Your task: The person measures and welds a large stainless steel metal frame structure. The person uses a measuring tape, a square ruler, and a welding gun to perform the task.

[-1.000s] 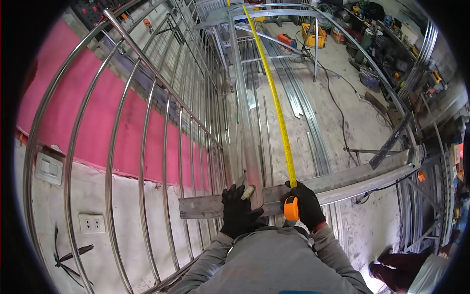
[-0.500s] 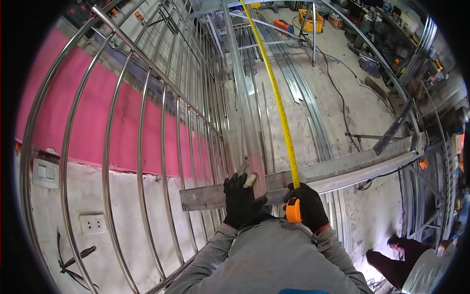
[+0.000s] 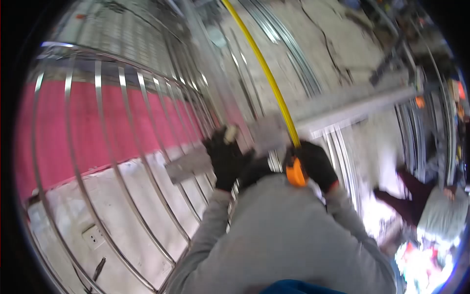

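My right hand, in a black glove, is closed around an orange tape measure. Its yellow blade stretches away from me toward the top of the view. My left hand, also gloved, lies against a flat grey metal bar at its near end. A small pale piece shows at the left fingertips; blur hides what it is. Beside that hand, a long metal tube runs away from me, meeting the crosswise bar.
A shiny metal railing stands at left, before a pink and white wall. Long metal strips lie on the floor beyond. At right, a person in dark trousers is close by, near a bright glare.
The view has swung, with the hands, bar and railing shifting in the picture, and is now blurred. The tape measure stays in my right hand with its blade still out.
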Demonstrator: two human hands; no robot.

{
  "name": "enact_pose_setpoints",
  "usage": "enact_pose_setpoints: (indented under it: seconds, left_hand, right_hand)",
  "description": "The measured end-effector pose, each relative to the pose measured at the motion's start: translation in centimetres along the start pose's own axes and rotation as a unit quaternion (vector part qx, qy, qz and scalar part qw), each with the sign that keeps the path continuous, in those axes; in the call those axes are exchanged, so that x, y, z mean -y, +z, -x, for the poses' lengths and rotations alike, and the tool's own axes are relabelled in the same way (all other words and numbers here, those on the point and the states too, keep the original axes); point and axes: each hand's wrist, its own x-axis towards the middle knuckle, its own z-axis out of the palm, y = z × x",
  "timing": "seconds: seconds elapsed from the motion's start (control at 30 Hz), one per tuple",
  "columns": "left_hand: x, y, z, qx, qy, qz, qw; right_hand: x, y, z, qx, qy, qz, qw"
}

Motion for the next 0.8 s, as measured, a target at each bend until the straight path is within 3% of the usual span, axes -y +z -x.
enact_pose_setpoints:
  seconds: [0.07,0.1,0.2,0.23,0.27,0.37,0.5,0.6,0.67,0.8]
  left_hand:
    - [-1.1,-1.2,-0.7,0.009,-0.003,0.044,0.999]
    - [-1.2,-1.1,-0.9,-0.011,0.018,0.047,0.999]
    - [-1.7,-1.1,-0.8,-0.049,0.037,0.072,0.996]
    - [-2.1,-1.5,-1.1,-0.046,0.03,0.085,0.995]
    - [-2.2,-1.4,-1.1,-0.06,0.039,0.08,0.994]
    - [-2.0,-1.4,-1.6,-0.053,0.052,0.116,0.99]
    - [-2.2,-1.5,-1.9,-0.069,0.056,0.11,0.99]
    - [-2.2,-1.7,-1.9,-0.045,0.037,0.108,0.992]
    - [-1.8,-1.4,-1.8,-0.036,0.033,0.114,0.992]
    - [-1.2,-0.8,-1.5,-0.047,0.049,0.099,0.993]
  right_hand:
    - [-0.7,-0.5,0.7,-0.007,-0.121,0.161,0.98]
    - [0.1,-0.7,0.5,-0.018,-0.21,0.255,0.944]
    - [-0.5,-0.5,0.8,-0.029,-0.195,0.249,0.948]
    - [-0.7,-0.1,1.0,-0.027,-0.181,0.248,0.951]
    - [-0.9,0.3,1.2,-0.04,-0.063,0.116,0.99]
    - [-1.1,0.0,1.6,-0.014,0.059,0.021,0.998]
    - [-1.7,0.8,1.4,-0.075,0.103,-0.046,0.991]
    - [-1.4,0.9,1.5,-0.084,0.064,-0.035,0.994]
    - [-0.7,1.0,1.5,-0.103,0.129,-0.121,0.979]
    - [0.1,0.9,1.5,-0.099,0.163,-0.156,0.969]
